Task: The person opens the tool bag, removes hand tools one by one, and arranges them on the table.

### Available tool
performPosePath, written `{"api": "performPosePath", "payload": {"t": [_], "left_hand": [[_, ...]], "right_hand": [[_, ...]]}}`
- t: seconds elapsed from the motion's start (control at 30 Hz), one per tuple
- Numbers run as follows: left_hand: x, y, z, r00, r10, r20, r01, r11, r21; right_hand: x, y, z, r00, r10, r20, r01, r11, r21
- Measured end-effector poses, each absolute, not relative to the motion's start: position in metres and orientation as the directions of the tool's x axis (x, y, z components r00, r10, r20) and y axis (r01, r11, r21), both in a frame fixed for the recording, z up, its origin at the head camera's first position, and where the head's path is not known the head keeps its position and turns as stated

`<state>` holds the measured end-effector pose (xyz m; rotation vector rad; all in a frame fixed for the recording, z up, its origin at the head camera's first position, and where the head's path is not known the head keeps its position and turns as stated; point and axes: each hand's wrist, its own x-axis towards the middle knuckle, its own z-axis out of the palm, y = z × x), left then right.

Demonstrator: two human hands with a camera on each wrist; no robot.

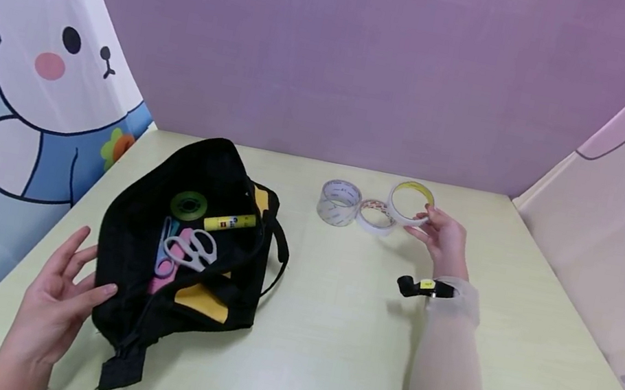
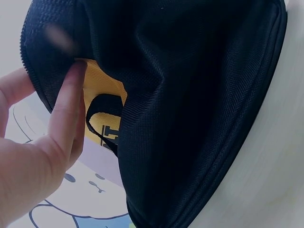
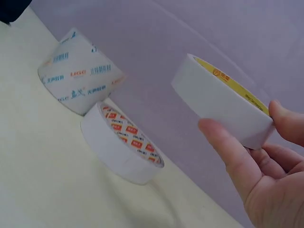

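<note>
In the head view my right hand (image 1: 447, 241) pinches a white roll of tape with a yellow core (image 1: 411, 203), raised above the table. Beside it stand a roll of white tape with a red-printed core (image 3: 122, 145) and a wide roll of clear tape (image 1: 339, 203). On the left, my left hand (image 1: 57, 300) grips the near-left side of a black bag (image 1: 119, 258), thumb on the outside fabric. Inside the open bag lie scissors with light grey handles (image 1: 193, 249), a yellow glue stick (image 1: 229, 222), a green tape roll (image 1: 188, 206), and blue and pink items.
The pale table (image 1: 320, 364) meets a purple backdrop (image 1: 342, 61) at the back. Printed cartoon panels stand at left and right. A black strap loop (image 1: 280, 252) sticks out from the bag's right side.
</note>
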<state>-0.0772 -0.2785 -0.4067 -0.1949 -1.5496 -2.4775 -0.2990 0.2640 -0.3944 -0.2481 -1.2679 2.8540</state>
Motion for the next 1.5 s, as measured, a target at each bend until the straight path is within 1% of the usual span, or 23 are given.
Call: {"api": "performPosePath", "payload": {"t": [0.2,0.43,0.6,0.8,1.0,1.1,1.17,1.23,1.4,1.5], "left_hand": [[-0.077,-0.279,-0.406,-0.967,-0.1,0.235,0.255,-0.428,0.867],[-0.077,-0.279,-0.407,-0.96,-0.093,0.264,0.278,-0.427,0.861],[-0.077,-0.278,-0.409,-0.951,-0.079,0.299,0.304,-0.42,0.855],[-0.077,-0.278,-0.41,-0.947,-0.074,0.312,0.313,-0.418,0.853],[-0.078,-0.279,-0.409,-0.948,-0.073,0.308,0.309,-0.429,0.849],[-0.077,-0.279,-0.41,-0.95,-0.076,0.303,0.306,-0.431,0.849],[-0.076,-0.279,-0.41,-0.95,-0.078,0.303,0.306,-0.433,0.848],[-0.076,-0.278,-0.41,-0.949,-0.078,0.305,0.307,-0.441,0.843],[-0.076,-0.278,-0.41,-0.947,-0.072,0.314,0.312,-0.446,0.839],[-0.076,-0.277,-0.409,-0.946,-0.068,0.318,0.315,-0.436,0.843]], "right_hand": [[-0.299,0.272,-0.402,-0.96,0.175,-0.216,0.023,-0.725,-0.688],[-0.297,0.276,-0.411,-0.916,0.257,-0.306,0.026,-0.726,-0.687],[-0.297,0.276,-0.415,-0.887,0.285,-0.364,0.064,-0.704,-0.708],[-0.302,0.274,-0.414,-0.863,0.315,-0.394,0.099,-0.659,-0.745],[-0.307,0.273,-0.418,-0.833,0.309,-0.459,0.184,-0.628,-0.756],[-0.31,0.274,-0.42,-0.835,0.294,-0.465,0.213,-0.606,-0.766],[-0.312,0.275,-0.42,-0.843,0.283,-0.458,0.232,-0.578,-0.783],[-0.314,0.278,-0.42,-0.851,0.275,-0.448,0.261,-0.518,-0.815],[-0.318,0.288,-0.419,-0.86,0.281,-0.425,0.347,-0.287,-0.893],[-0.318,0.294,-0.42,-0.869,0.271,-0.415,0.382,-0.165,-0.909]]}}
